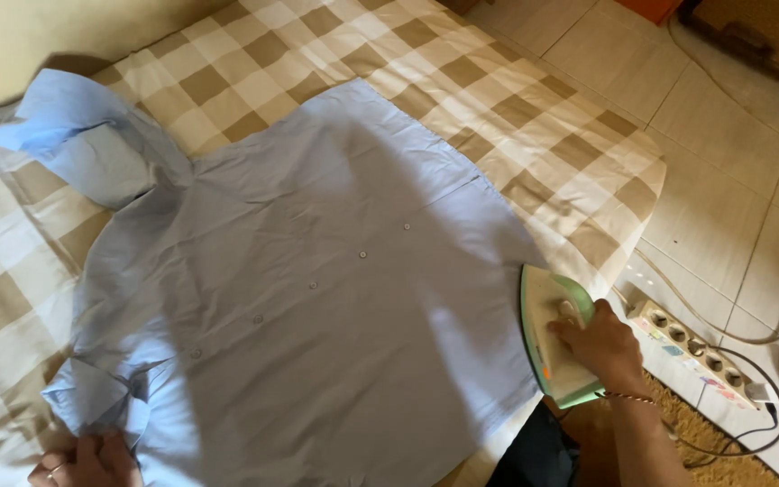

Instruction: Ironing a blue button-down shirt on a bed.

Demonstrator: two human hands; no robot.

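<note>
Right hand [601,347] gripping iron [556,334] at shirt [317,271] edge, left hand [87,462] pinching sleeve

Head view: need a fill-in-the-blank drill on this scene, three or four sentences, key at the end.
1. The right hand grips a pale green and white clothes ____ at the shirt's edge.
2. The light blue button-up cotton shirt lies spread flat on a beige and white ____ cloth.
3. The left hand holds the shirt near a ____ at the bottom left corner.
4. A white power strip lies on the tiled ____.

Missing words: iron; checked; sleeve; floor
</note>
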